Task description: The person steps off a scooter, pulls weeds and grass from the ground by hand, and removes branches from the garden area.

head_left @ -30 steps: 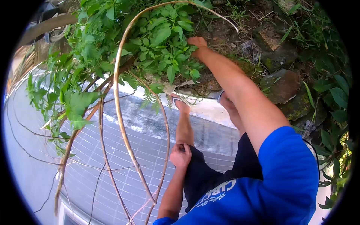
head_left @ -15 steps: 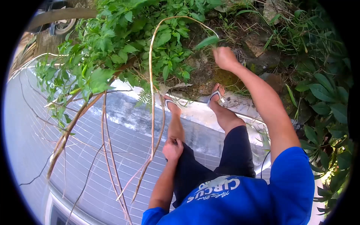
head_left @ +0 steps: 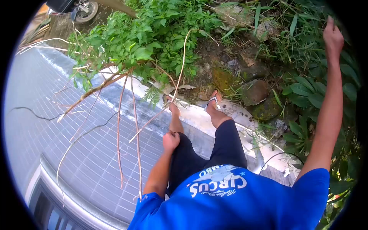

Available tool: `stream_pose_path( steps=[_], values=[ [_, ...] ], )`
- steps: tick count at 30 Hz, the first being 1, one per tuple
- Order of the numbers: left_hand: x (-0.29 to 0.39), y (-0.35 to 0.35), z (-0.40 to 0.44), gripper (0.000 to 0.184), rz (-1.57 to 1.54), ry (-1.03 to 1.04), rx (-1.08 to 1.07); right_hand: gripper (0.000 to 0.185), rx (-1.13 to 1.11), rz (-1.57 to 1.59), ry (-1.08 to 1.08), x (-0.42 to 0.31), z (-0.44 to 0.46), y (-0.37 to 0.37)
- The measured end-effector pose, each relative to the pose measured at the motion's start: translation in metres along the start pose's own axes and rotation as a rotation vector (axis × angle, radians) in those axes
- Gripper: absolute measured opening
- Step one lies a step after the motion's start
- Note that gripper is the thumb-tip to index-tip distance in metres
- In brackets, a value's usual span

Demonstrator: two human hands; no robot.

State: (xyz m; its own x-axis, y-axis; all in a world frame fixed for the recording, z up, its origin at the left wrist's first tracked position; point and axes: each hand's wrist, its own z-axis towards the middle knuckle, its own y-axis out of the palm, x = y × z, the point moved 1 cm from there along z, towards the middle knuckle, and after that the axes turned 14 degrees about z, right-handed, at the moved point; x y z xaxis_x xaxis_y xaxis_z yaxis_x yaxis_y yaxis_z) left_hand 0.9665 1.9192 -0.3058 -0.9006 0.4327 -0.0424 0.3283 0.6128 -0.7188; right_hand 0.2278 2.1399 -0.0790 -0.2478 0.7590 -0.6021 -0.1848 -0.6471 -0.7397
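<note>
Fingers: left hand (head_left: pixel 171 141) curled at dark cloth shorts (head_left: pixel 183 150), hold unclear; right hand (head_left: pixel 333 37) loosely spread near pointed leaves (head_left: pixel 293 25).

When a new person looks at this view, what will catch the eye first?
Probably the bright blue shirt with "CIRCUS" printed on it, at the bottom centre. Next, the leafy green plants at the top, and the right hand raised toward the foliage at the upper right.
</note>
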Motion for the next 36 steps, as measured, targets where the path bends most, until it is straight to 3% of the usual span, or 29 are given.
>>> stream_pose_path(
  steps=[3, 5, 6, 8, 10, 11, 13, 14, 17, 19, 20, 21, 23, 26, 29, 32, 36],
  values=[
    [-0.01, -0.025, -0.001, 0.028, -0.055, -0.037, 0.05, 0.064, -0.065, -0.355, -0.016, 0.05, 0.063, 0.011],
    [-0.024, -0.041, -0.005, 0.029, -0.032, -0.057, 0.111, 0.057, -0.373, -0.648, 0.287, 0.082, 0.074, 0.017],
    [-0.027, -0.051, -0.003, 0.029, -0.033, -0.067, 0.14, 0.054, -0.321, -0.652, 0.325, 0.074, 0.063, 0.002],
    [-0.041, -0.07, -0.004, 0.03, -0.016, -0.081, 0.183, 0.051, -0.423, -0.576, 0.489, 0.083, 0.066, -0.005],
    [-0.06, -0.079, -0.011, 0.03, -0.085, -0.118, 0.164, 0.053, -0.41, -0.599, 0.43, 0.051, 0.034, -0.01],
    [-0.06, -0.08, -0.01, 0.03, -0.128, -0.136, 0.158, 0.054, -0.302, -0.67, 0.262, 0.045, 0.024, -0.006],
    [-0.065, -0.074, -0.02, 0.029, -0.059, -0.127, 0.146, 0.044, -0.284, -0.606, 0.121, 0.015, -0.004, 0.007],
    [-0.068, -0.071, -0.025, 0.029, -0.024, -0.125, 0.139, 0.037, -0.251, -0.602, -0.054, 0.003, -0.028, 0.023],
    [-0.063, -0.056, -0.026, 0.029, 0.036, -0.123, 0.083, 0.021, -0.441, -0.29, -0.719, 0.009, -0.108, 0.103],
    [-0.054, -0.049, -0.041, 0.029, 0.051, -0.14, 0.02, 0.036, -0.95, -0.519, -0.517, -0.025, -0.164, 0.144],
    [-0.056, -0.039, -0.041, 0.03, 0.031, -0.111, 0.003, 0.044, -0.777, -0.564, -0.658, -0.003, -0.195, 0.179],
    [-0.052, -0.037, -0.044, 0.03, 0.07, -0.11, -0.013, 0.045, -0.879, -0.583, -0.636, -0.012, -0.203, 0.188],
    [-0.043, -0.039, -0.053, 0.031, 0.03, -0.093, -0.02, 0.035, -0.842, -0.599, -0.675, 0.01, -0.212, 0.227],
    [-0.047, -0.031, -0.056, 0.031, 0.027, -0.124, -0.038, 0.029, -0.847, -0.753, -0.546, 0.045, -0.193, 0.271],
    [-0.059, -0.017, -0.063, 0.031, -0.022, -0.191, -0.038, 0.029, -0.992, -0.866, -0.384, 0.055, -0.169, 0.28],
    [-0.053, -0.014, -0.075, 0.031, -0.046, -0.216, -0.074, 0.035, -1.269, -0.647, -0.316, 0.068, -0.154, 0.288],
    [-0.047, -0.011, -0.061, 0.029, -0.056, -0.212, -0.053, 0.037, -0.756, -0.198, -0.064, 0.064, -0.141, 0.282]
  ],
)
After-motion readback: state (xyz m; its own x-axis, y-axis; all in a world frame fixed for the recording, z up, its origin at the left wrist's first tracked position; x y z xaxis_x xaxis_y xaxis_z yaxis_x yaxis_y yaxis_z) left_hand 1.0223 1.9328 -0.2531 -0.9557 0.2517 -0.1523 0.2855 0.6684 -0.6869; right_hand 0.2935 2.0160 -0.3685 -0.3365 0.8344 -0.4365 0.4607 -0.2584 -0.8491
